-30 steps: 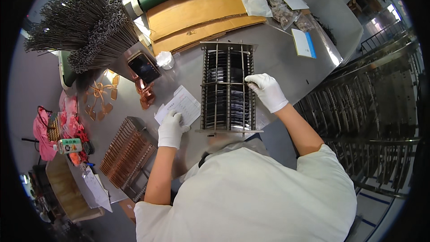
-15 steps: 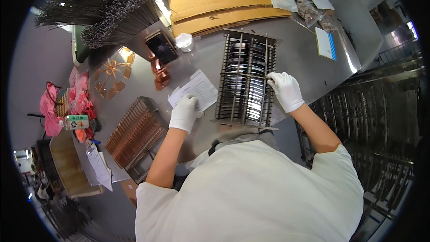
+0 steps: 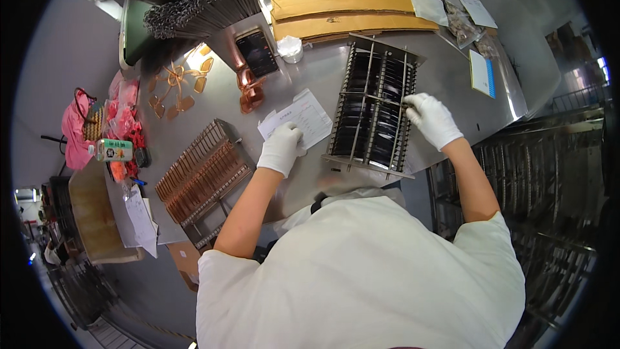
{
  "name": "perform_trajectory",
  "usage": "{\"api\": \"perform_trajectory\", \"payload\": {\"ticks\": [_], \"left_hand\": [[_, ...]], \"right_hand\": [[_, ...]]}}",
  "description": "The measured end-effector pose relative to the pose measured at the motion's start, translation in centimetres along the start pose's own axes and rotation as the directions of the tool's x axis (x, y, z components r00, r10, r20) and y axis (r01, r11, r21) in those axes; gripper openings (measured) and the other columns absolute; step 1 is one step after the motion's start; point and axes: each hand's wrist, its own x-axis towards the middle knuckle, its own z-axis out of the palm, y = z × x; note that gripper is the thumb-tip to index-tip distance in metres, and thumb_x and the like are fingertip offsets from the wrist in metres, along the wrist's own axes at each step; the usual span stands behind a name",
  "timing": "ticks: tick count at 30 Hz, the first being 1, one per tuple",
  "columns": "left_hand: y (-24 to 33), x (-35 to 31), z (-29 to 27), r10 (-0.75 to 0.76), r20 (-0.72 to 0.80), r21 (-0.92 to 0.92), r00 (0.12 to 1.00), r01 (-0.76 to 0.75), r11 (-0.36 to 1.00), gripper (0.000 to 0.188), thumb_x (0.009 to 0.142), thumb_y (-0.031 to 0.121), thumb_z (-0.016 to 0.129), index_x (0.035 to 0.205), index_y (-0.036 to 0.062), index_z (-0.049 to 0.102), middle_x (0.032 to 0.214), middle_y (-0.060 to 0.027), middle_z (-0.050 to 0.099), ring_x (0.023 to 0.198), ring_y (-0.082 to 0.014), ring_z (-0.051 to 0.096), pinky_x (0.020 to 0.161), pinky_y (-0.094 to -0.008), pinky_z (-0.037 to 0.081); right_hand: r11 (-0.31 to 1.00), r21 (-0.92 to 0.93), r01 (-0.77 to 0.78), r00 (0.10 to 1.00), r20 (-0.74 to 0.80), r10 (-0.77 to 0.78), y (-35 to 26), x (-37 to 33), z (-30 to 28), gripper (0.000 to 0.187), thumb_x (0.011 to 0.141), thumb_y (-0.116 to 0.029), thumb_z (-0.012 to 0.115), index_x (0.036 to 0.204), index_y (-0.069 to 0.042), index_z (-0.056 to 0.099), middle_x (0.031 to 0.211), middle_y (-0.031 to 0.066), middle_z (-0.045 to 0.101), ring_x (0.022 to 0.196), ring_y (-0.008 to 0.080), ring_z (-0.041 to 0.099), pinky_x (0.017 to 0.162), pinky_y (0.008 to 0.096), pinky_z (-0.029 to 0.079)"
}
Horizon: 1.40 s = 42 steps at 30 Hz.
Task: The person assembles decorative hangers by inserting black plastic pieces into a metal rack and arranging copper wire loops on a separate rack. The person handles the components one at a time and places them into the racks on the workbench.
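A metal rack [image 3: 367, 101] lined with rows of dark, shiny curved pieces stands on the steel table in front of me. At its right side my right hand [image 3: 434, 120], in a white glove, has its fingers closed on the rack's edge, by the end of the crossbar. My left hand [image 3: 281, 150], also gloved in white, is curled at the lower left edge of a printed paper sheet [image 3: 310, 118]. Its fingers are bent inward, and whatever may be in them is hidden. Left of that hand leans a second rack [image 3: 205, 178] filled with copper-coloured pieces.
Behind lie a dark phone [image 3: 257, 52], copper-coloured parts [image 3: 250, 90], a white tub [image 3: 290, 50] and cardboard sheets [image 3: 349, 0]. Bundled dark wires [image 3: 200, 10] stand at the back left. A can [image 3: 115, 150] and pink bags [image 3: 81, 132] sit left. More racks [image 3: 516, 187] stand right.
The whole view has shifted and turned slightly, so the table things appear farther right. Both hands keep their places at the paper and the rack. Reflections on the dark pieces have dimmed.
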Motion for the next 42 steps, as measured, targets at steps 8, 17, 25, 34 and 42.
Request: {"api": "perform_trajectory", "payload": {"ticks": [8, 17, 25, 34, 42], "left_hand": [[1.5, -0.4, -1.5, -0.092, 0.058, 0.038, 0.994, 0.090, 0.995, 0.040, 0.070, 0.019, 0.087, 0.103, 0.0038, 0.070, 0.123, -0.0119, 0.066, 0.113, -0.0351, 0.064, 0.093, -0.0443, 0.056], [0.1, -0.6, 0.0, -0.001, -0.024, 0.054, 1.000, 0.002, 0.999, 0.027, 0.078, 0.013, 0.080, 0.100, 0.0032, 0.069, 0.121, -0.0117, 0.067, 0.109, -0.0363, 0.065, 0.092, -0.0446, 0.056], [-0.5, -0.2, -2.1, -0.406, -0.143, -0.251, 0.903, 0.363, 0.897, 0.018, 0.098, 0.017, 0.059, 0.112, 0.0064, 0.059, 0.109, -0.0224, 0.070, 0.102, -0.0453, 0.066, 0.087, -0.0535, 0.052], [-3.1, 1.6, -2.4, -0.490, -0.264, -0.440, 0.830, 0.348, 0.827, 0.020, 0.094, 0.011, 0.061, 0.113, 0.0096, 0.057, 0.096, -0.0219, 0.073, 0.094, -0.0440, 0.069, 0.083, -0.0481, 0.054], [-3.1, 1.4, -1.1, -0.363, -0.237, -0.348, 0.901, 0.270, 0.898, 0.017, 0.090, 0.007, 0.066, 0.105, 0.0106, 0.074, 0.103, -0.0175, 0.072, 0.096, -0.0353, 0.071, 0.083, -0.0427, 0.056]], "right_hand": [[0.984, 0.156, 0.082, 0.976, -0.214, -0.047, -3.9, 1.8, -2.6, 0.018, 0.094, -0.018, 0.069, 0.111, -0.012, 0.073, 0.105, 0.0105, 0.071, 0.100, 0.0330, 0.067, 0.088, 0.0436, 0.054], [0.939, 0.246, 0.239, 0.952, -0.249, -0.177, -7.5, 3.0, -2.3, 0.013, 0.094, -0.015, 0.069, 0.105, -0.011, 0.074, 0.103, 0.0089, 0.072, 0.097, 0.0322, 0.068, 0.085, 0.0421, 0.055], [0.808, 0.325, 0.491, 0.871, -0.164, -0.463, -13.7, 6.0, 1.6, 0.013, 0.091, -0.016, 0.067, 0.097, -0.009, 0.075, 0.096, 0.0108, 0.073, 0.088, 0.0329, 0.071, 0.081, 0.0430, 0.058], [0.920, -0.206, 0.332, 0.844, 0.500, -0.193, -18.4, 14.9, 10.0, 0.027, 0.092, -0.023, 0.057, 0.106, -0.011, 0.077, 0.103, 0.0163, 0.075, 0.098, 0.0361, 0.071, 0.086, 0.0440, 0.058], [0.803, -0.149, 0.577, 0.674, 0.642, -0.365, -20.1, 13.8, 11.4, 0.025, 0.089, -0.015, 0.061, 0.106, -0.007, 0.078, 0.105, 0.0166, 0.076, 0.098, 0.0344, 0.074, 0.083, 0.0443, 0.059]]}}
